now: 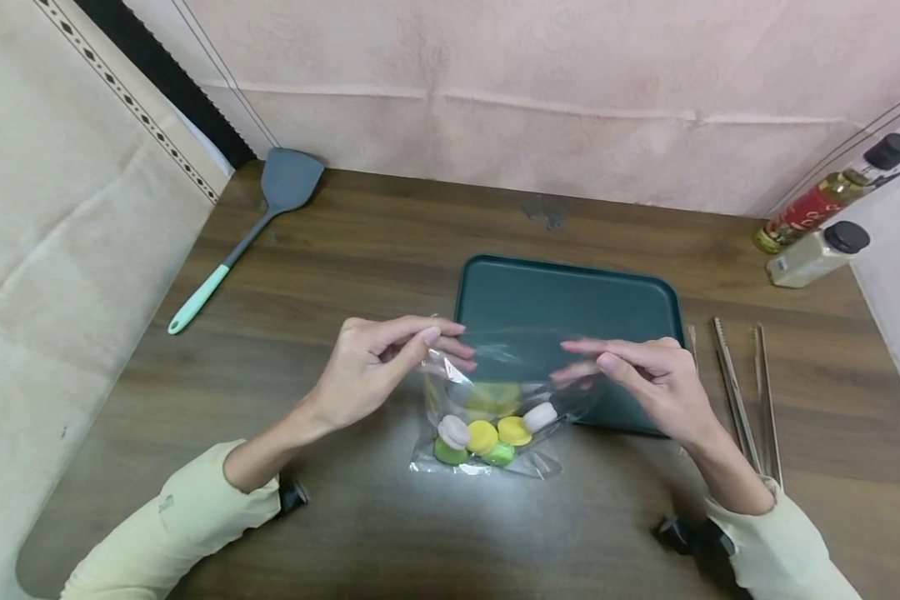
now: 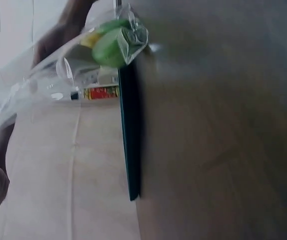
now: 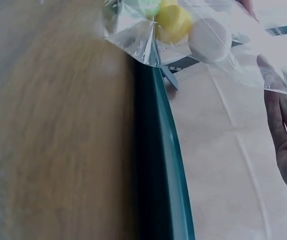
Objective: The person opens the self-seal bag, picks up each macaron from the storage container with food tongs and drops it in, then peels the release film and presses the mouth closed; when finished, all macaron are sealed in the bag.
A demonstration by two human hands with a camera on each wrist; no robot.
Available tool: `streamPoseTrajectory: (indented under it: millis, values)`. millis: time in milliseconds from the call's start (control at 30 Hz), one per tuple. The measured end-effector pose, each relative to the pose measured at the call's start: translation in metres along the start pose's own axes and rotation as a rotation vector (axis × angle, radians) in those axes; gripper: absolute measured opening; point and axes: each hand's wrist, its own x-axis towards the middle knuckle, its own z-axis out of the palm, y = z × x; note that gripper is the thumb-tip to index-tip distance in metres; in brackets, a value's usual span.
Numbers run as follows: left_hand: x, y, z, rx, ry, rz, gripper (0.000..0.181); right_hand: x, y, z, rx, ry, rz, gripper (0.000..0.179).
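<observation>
A clear plastic bag (image 1: pixel 429 457) hangs between both hands, its mouth at the top and its bottom low over the wooden table. In it lie several macaron-like round sweets: yellow ones (image 1: pixel 483 437), pale whitish ones (image 1: pixel 453 432) and green ones (image 1: pixel 450 452). My left hand (image 1: pixel 375 367) pinches the bag's upper left edge between thumb and fingers. At the upper right edge, my right hand (image 1: pixel 656 379) pinches the film in the same way. From the right wrist, a yellow sweet (image 3: pixel 173 24) shows through the film; from the left, a green one (image 2: pixel 108 50).
A dark green tray (image 1: pixel 562 300) lies behind the bag and partly under the right hand. Metal tongs (image 1: pixel 737 400) rest to its right. A grey spatula (image 1: pixel 291 179) with a mint handle lies back left. An oil bottle (image 1: pixel 806 212) and a black-capped jar (image 1: pixel 810 260) stand back right.
</observation>
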Motion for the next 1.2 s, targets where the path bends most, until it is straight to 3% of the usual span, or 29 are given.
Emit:
streamPoseTrajectory:
  millis: [133, 367, 600, 833, 1200]
  values:
    - [0.003, -0.007, -0.009, -0.004, -0.086, 0.034, 0.026, 0.002, -0.002, 0.0, 0.045, -0.004, -0.036, 0.029]
    - [0.003, -0.013, -0.026, 0.153, -0.163, 0.108, 0.027, 0.005, 0.004, -0.005, 0.072, -0.009, -0.148, 0.027]
    - [0.004, -0.018, -0.032, 0.063, -0.254, 0.193, 0.043, 0.009, 0.002, -0.008, 0.18, -0.069, -0.25, 0.025]
    - [0.006, -0.016, -0.032, 0.078, -0.257, 0.245, 0.042, 0.016, -0.002, -0.005, 0.295, -0.136, -0.27, 0.024]
    - [0.006, -0.012, -0.027, 0.292, -0.192, 0.369, 0.029, 0.008, 0.006, -0.007, 0.322, -0.105, -0.163, 0.021]
